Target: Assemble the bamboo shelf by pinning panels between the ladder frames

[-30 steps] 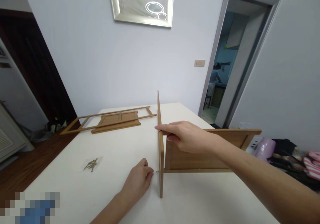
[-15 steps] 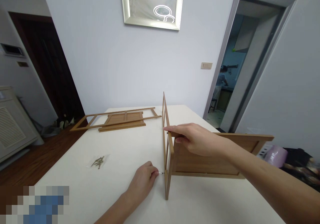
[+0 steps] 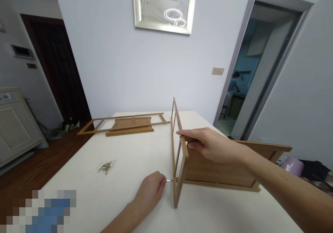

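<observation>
My left hand [image 3: 153, 188] is closed on a thin metal shaft [image 3: 169, 180], which looks like a hex key; its grip end is hidden in my fingers. Its tip meets the lower rail of an upright wooden ladder-like frame [image 3: 178, 188]. My right hand [image 3: 208, 143] wraps round the top corner where a wooden panel [image 3: 221, 167] meets that frame, index finger stretched across the frame's upper rail. A small dark screw head shows under that fingertip. The panel stands on its long edge, extending right from the frame.
Several screws [image 3: 106, 167] lie on a clear plastic bag on the white table [image 3: 135, 149], left of my hands. Behind them, a second ladder-like frame [image 3: 96, 125] rests over another wooden panel [image 3: 122, 132]. Beyond the doorway, a person [image 3: 232, 85] stands in another room.
The upright frame and panel have turned slightly, showing more of the frame's openings. Both hands keep their grips, the shaft still at the lower rail. The camera view has shifted a little.
</observation>
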`<state>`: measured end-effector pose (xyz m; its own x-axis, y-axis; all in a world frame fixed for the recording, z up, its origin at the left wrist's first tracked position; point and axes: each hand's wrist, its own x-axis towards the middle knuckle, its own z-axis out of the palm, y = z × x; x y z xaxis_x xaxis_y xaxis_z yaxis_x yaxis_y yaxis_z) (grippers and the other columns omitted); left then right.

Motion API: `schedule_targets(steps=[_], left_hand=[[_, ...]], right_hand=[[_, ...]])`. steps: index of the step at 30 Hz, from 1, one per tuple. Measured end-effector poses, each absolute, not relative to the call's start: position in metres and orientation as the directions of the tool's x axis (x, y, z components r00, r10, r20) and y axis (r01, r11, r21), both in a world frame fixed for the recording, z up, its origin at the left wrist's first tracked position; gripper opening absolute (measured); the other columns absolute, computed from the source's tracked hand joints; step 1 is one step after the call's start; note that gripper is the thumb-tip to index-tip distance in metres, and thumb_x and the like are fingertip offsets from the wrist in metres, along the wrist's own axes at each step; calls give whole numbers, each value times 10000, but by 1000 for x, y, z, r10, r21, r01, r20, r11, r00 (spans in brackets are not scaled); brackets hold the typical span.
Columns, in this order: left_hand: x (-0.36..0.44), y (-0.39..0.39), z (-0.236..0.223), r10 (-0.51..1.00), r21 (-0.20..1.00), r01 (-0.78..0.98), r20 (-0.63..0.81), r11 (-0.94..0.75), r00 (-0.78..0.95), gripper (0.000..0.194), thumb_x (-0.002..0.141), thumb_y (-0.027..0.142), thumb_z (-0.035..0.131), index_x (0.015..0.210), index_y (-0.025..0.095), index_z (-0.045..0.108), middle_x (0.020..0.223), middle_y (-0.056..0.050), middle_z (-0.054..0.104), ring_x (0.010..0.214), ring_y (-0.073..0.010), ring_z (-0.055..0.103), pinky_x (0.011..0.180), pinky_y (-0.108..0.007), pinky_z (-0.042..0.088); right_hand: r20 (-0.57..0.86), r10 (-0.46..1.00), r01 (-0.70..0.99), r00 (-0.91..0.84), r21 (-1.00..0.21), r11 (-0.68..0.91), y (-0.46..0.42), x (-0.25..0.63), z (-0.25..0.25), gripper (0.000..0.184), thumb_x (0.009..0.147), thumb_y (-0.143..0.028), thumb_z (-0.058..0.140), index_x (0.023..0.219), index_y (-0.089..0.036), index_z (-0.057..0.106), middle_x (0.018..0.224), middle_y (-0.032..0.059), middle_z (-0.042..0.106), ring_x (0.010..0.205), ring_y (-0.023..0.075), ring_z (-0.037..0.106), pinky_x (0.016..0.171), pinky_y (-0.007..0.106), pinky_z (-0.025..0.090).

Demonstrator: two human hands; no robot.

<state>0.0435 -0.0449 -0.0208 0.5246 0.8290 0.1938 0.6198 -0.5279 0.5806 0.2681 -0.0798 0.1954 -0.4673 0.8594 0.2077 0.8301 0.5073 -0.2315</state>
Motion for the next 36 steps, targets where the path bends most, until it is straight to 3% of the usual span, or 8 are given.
schedule_targets(steps=[6, 13, 21, 27, 36], left_hand=[[42, -40, -21, 856, 654, 584, 204, -481, 476, 283, 906, 251, 424, 796, 182, 676, 811, -61, 673, 867, -209, 586, 776, -300, 416], [39, -34, -22, 874, 763, 521, 116, -383, 472, 283, 859, 291, 460, 748, 175, 693, 686, -10, 658, 651, -148, 559, 615, -250, 364], [46, -31, -25, 892, 863, 482, -93, -148, 442, 324, 831, 351, 432, 749, 142, 666, 545, 30, 549, 355, -102, 483, 387, -215, 320], [42, -31, -24, 893, 868, 464, -55, -178, 447, 269, 819, 264, 457, 804, 134, 693, 590, -19, 656, 558, -149, 643, 549, -222, 469], [32, -35, -9, 884, 737, 558, 113, -380, 453, 262, 824, 177, 442, 820, 189, 704, 762, -40, 686, 731, -185, 612, 718, -294, 420]], right_hand=[[213, 863, 831, -458, -242, 501, -78, 271, 196, 509, 887, -158, 507, 1375, -302, 516, 1235, 14, 676, 1080, 208, 624, 887, 291, 458], [201, 866, 832, -457, -248, 497, -77, 271, 198, 513, 894, -157, 492, 1386, -304, 500, 1176, 18, 691, 1016, 202, 630, 840, 281, 453], [212, 866, 824, -453, -271, 497, -75, 273, 198, 519, 887, -154, 498, 1380, -316, 506, 1141, 7, 700, 971, 192, 640, 819, 273, 465], [225, 861, 811, -457, -292, 507, -73, 273, 201, 515, 887, -160, 495, 1378, -310, 516, 1234, 11, 673, 1055, 209, 639, 849, 279, 485], [241, 850, 802, -469, -286, 524, -71, 273, 200, 506, 885, -169, 498, 1371, -308, 526, 1265, 8, 662, 1100, 211, 634, 885, 289, 499]])
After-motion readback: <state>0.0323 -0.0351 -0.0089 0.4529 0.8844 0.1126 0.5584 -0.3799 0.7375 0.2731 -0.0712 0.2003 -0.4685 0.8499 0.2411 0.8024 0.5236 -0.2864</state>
